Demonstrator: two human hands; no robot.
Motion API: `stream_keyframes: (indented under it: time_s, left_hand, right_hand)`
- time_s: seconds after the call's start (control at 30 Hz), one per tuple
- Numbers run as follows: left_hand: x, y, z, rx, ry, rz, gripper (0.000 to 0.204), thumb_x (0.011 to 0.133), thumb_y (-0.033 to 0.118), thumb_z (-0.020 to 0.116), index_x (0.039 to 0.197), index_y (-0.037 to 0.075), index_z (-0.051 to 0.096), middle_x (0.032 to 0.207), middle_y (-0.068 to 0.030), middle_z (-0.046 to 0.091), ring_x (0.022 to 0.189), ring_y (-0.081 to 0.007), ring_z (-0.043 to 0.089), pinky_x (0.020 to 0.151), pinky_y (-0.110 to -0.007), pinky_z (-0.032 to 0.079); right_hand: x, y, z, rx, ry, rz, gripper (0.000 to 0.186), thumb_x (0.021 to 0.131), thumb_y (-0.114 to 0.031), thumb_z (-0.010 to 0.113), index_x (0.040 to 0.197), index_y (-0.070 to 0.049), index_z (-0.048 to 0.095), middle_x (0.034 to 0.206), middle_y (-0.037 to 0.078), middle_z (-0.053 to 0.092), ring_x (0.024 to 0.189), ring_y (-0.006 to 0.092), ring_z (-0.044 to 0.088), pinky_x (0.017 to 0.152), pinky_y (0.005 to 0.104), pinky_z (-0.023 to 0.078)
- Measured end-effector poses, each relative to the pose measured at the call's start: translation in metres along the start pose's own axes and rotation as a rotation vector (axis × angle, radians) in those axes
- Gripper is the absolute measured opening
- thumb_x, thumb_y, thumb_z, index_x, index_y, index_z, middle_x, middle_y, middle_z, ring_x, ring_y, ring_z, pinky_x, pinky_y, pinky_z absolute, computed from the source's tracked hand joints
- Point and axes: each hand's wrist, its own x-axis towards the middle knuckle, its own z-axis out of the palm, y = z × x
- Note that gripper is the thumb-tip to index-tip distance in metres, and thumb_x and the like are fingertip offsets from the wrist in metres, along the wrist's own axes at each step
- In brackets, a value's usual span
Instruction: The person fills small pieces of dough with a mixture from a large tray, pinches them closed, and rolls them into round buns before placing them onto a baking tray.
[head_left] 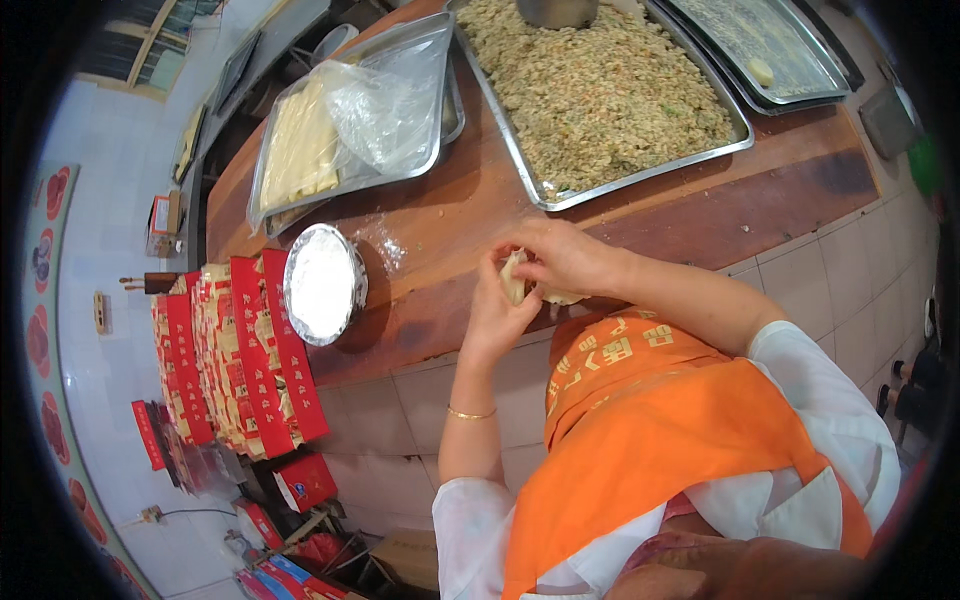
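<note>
My left hand (500, 315) and my right hand (575, 255) meet at the near edge of the wooden table, both with fingers curled round a pale piece of dough (516, 275). Just beyond them lies a large steel tray (650, 175) of chopped filling (590, 90), with a metal container (555, 10) at its back. Left of my hands is a round metal dish (318, 285) with a white powdery surface, beside scattered flour (390, 250).
Trays (430, 150) of dough strips under plastic sit back left, another tray (810, 70) with one small dough piece back right. Stacked red packages (270, 400) line the table's left side, above boxes (305, 480) and a tiled floor (820, 280). Dark shoes show at far right.
</note>
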Motion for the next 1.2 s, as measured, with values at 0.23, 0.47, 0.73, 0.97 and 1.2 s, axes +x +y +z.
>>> stream_keyframes:
  time_s: [0.23, 0.47, 0.73, 0.97, 1.2]
  left_hand:
    - [-0.014, -0.014, -0.016, 0.092, 0.043, -0.077, 0.042, 0.088, 0.011, 0.068, 0.125, -0.001, 0.051, 0.109, -0.0232, 0.064, 0.100, -0.0404, 0.063, 0.085, -0.043, 0.050]
    - [-0.018, -0.008, -0.019, 0.085, 0.021, -0.011, 0.032, 0.092, 0.011, 0.064, 0.121, 0.000, 0.054, 0.101, -0.0240, 0.065, 0.092, -0.0439, 0.063, 0.078, -0.045, 0.050]
    - [-0.009, 0.003, -0.012, -0.028, -0.033, -0.082, 0.038, 0.091, 0.009, 0.065, 0.126, -0.001, 0.053, 0.113, -0.0256, 0.064, 0.108, -0.0430, 0.062, 0.087, -0.044, 0.050]
    - [-0.007, 0.009, -0.007, 0.150, -0.040, 0.005, 0.029, 0.090, 0.011, 0.066, 0.113, -0.003, 0.056, 0.102, -0.0272, 0.062, 0.097, -0.0457, 0.060, 0.080, -0.049, 0.049]
    - [-0.007, -0.008, 0.011, 0.633, -0.036, 0.158, 0.010, 0.088, 0.008, 0.056, 0.093, -0.001, 0.057, 0.088, -0.0195, 0.063, 0.082, -0.0386, 0.062, 0.074, -0.048, 0.048]
  right_hand:
    - [0.008, 0.008, -0.005, 0.102, -0.009, 0.218, 0.018, 0.088, -0.008, 0.069, 0.105, -0.002, 0.067, 0.092, 0.012, 0.067, 0.085, 0.0188, 0.066, 0.074, 0.0321, 0.053]
    - [0.005, -0.006, -0.011, 0.036, -0.099, -0.077, 0.025, 0.089, -0.015, 0.071, 0.111, -0.003, 0.066, 0.095, 0.014, 0.066, 0.086, 0.0272, 0.066, 0.075, 0.0366, 0.053]
    - [0.001, -0.007, -0.003, 0.004, -0.077, -0.102, 0.029, 0.088, -0.019, 0.072, 0.112, -0.003, 0.064, 0.101, 0.017, 0.068, 0.092, 0.0332, 0.066, 0.079, 0.0388, 0.053]
    - [-0.003, -0.008, -0.005, -0.018, -0.105, -0.083, 0.023, 0.086, -0.014, 0.071, 0.104, -0.001, 0.064, 0.092, 0.018, 0.067, 0.085, 0.0355, 0.066, 0.073, 0.0414, 0.052]
    - [-0.015, 0.017, 0.008, -0.239, -0.027, -0.207, 0.022, 0.083, -0.010, 0.070, 0.102, -0.001, 0.064, 0.087, 0.020, 0.066, 0.074, 0.0371, 0.063, 0.066, 0.0404, 0.051]
